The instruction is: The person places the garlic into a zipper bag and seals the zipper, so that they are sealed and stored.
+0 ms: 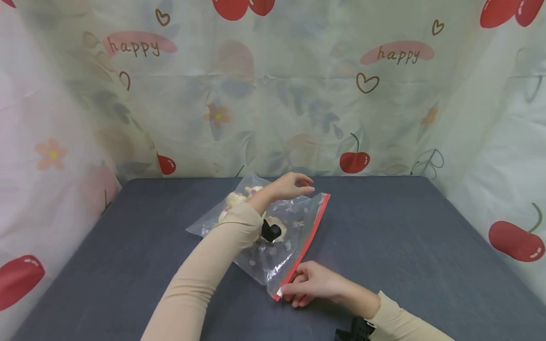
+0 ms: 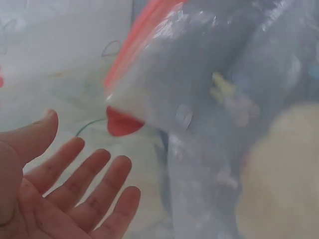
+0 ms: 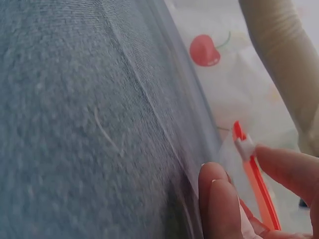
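Note:
A clear zip bag with a red zip strip lies aslant on the table, its strip toward the right. Cream-coloured soft-looking things with small purple spots show inside it, partly hidden by the left sleeve. My right hand pinches the near end of the strip, at the white slider. Over the bag's far side reaches my left hand, its fingers relaxed and holding nothing. In the left wrist view the fingers are spread apart, beside the strip's far corner.
A dark grey cloth covers the table. Behind it and at both sides hang pale curtains printed with cherries, flowers and hearts. The left forearm crosses over the bag.

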The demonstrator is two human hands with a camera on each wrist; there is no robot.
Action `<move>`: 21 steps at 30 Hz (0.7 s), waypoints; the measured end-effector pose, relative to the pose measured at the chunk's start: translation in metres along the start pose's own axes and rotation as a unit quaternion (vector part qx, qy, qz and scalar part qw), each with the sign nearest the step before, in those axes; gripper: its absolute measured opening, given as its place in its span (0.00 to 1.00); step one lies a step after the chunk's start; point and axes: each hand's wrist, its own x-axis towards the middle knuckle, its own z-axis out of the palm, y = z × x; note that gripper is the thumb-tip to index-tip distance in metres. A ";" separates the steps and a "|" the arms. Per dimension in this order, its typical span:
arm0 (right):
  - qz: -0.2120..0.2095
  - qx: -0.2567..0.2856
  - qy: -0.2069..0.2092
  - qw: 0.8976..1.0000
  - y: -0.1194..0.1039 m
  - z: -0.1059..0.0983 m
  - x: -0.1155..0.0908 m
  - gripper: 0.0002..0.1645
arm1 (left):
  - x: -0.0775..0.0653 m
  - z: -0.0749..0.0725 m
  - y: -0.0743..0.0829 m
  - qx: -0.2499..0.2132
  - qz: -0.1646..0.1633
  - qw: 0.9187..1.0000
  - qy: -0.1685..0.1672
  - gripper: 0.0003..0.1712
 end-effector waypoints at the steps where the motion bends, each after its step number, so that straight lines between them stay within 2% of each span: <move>1: 0.006 -0.003 0.006 1.000 0.000 -0.002 0.000 0.17 | -0.004 -0.004 -0.003 -0.002 0.007 1.000 0.005 0.24; 6: 0.027 -0.012 0.044 0.999 -0.001 -0.015 0.000 0.22 | -0.026 -0.028 -0.024 -0.001 -0.026 0.999 0.035 0.23; 11: 0.013 -0.009 0.070 0.997 0.000 -0.029 0.001 0.22 | -0.054 -0.052 -0.056 -0.002 -0.091 0.993 0.070 0.23; 14: 0.008 -0.006 0.088 0.996 0.000 -0.036 0.002 0.22 | -0.070 -0.062 -0.080 0.013 -0.123 0.988 0.096 0.23; 18: 0.010 -0.004 0.109 0.994 0.001 -0.043 0.005 0.23 | -0.089 -0.068 -0.108 0.024 -0.164 0.975 0.146 0.23; 20: 0.009 -0.010 0.120 0.993 0.001 -0.045 0.007 0.24 | -0.097 -0.070 -0.118 0.026 -0.186 0.970 0.153 0.23; 21: 0.009 -0.013 0.125 0.992 0.001 -0.045 0.007 0.23 | -0.100 -0.070 -0.123 0.020 -0.199 0.969 0.147 0.23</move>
